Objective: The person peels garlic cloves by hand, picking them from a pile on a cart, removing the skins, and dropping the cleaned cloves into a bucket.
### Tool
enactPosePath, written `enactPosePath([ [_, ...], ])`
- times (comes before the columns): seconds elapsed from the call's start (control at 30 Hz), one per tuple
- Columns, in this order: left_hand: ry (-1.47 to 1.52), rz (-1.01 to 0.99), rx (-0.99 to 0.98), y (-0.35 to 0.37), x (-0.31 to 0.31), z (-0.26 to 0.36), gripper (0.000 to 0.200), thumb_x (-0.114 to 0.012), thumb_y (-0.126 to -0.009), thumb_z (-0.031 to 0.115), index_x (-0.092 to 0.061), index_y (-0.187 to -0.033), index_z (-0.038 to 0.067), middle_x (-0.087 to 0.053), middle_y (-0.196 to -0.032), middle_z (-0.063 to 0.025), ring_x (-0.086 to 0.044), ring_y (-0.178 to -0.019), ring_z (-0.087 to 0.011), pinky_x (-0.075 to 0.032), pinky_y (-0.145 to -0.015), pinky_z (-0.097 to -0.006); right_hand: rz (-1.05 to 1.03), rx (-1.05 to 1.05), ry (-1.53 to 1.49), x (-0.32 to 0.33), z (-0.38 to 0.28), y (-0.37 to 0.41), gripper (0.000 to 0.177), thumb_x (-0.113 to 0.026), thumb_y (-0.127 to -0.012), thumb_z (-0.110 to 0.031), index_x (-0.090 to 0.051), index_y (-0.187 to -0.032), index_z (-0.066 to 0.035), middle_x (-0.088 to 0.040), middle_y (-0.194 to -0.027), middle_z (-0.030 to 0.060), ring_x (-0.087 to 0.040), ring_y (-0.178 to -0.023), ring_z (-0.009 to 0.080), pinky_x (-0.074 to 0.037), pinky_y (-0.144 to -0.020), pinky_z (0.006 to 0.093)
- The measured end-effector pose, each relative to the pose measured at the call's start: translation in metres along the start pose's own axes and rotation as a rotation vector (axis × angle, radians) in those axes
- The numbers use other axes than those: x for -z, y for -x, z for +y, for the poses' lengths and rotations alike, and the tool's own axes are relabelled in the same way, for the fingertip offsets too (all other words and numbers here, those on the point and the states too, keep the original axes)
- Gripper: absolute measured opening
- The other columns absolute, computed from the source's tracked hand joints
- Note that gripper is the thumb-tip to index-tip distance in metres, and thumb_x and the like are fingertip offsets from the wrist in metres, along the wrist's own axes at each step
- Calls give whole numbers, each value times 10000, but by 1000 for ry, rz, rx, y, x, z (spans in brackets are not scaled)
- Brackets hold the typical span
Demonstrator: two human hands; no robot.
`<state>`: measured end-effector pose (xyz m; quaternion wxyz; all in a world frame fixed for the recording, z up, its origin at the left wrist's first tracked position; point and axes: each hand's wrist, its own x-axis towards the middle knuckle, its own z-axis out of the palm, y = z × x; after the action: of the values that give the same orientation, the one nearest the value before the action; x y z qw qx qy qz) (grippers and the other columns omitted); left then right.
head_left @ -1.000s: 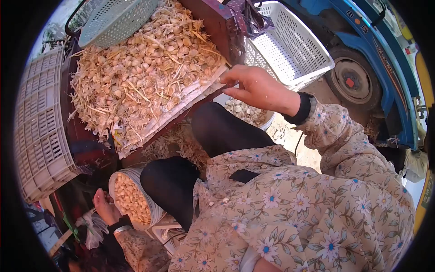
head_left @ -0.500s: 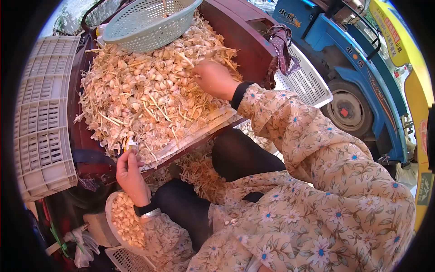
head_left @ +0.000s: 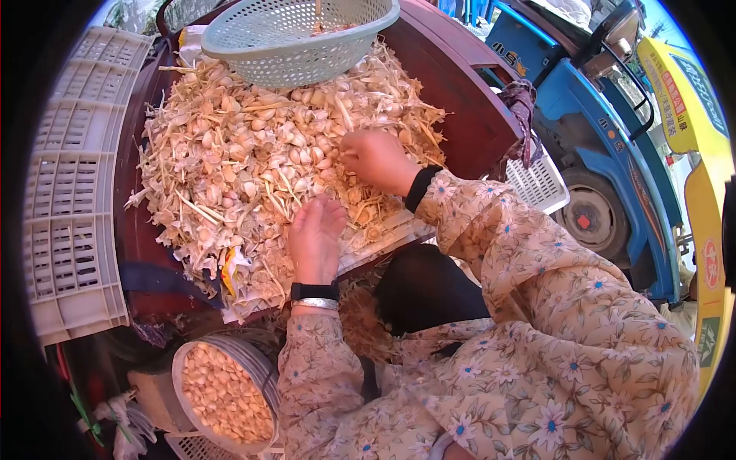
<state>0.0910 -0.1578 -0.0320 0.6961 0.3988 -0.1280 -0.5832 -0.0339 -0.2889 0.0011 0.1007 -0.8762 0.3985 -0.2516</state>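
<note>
A broad heap of garlic cloves with dry skins and stalks (head_left: 253, 146) covers the dark red surface. My right hand (head_left: 379, 161) is on the right part of the heap, its fingers curled together at the cloves; what they pinch, if anything, is too small to make out. My left hand (head_left: 316, 238) lies at the heap's front edge, just below and left of my right hand. Its fingers are bent onto the garlic, and their tips are blurred. The two hands are apart.
A pale green colander (head_left: 299, 50) rests at the back of the heap. White crates (head_left: 77, 184) stand at the left. Below is a bucket of peeled cloves (head_left: 226, 391). A blue vehicle (head_left: 590, 146) stands at the right.
My left hand has moved right, from the heap's lower left corner to near my right hand. The view has shifted, and more of the clove bucket shows.
</note>
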Motion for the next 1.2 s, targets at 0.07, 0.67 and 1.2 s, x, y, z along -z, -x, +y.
enactPosePath([
  [0.07,78,-19,44,0,2,-3,240,-525,-897,199,-515,-1025,-4,-594,-945,-126,-592,-838,-193,-502,-706,-293,41,-57,-202,12,-12,11,135,-623,-743,-160,-616,-829,-57,-619,-774,141,-596,-726,329,-462,-614,388],
  [0.67,-748,376,-483,-37,31,41,372,-472,-801,39,-496,-1166,-31,-578,-793,-62,-518,-642,-136,-432,-586,-275,-47,86,104,-29,-27,-11,146,-578,-745,-164,-566,-843,-55,-560,-809,128,-586,-669,331,-460,-576,430],
  [1.2,-1743,343,-670,-22,-2,48,324,-631,-778,213,-522,-1069,123,-620,-836,-110,-602,-726,-311,-456,-594,-411,83,215,223,-4,-8,-62,185,-582,-692,-83,-564,-875,-60,-553,-841,106,-590,-736,308,-470,-600,387],
])
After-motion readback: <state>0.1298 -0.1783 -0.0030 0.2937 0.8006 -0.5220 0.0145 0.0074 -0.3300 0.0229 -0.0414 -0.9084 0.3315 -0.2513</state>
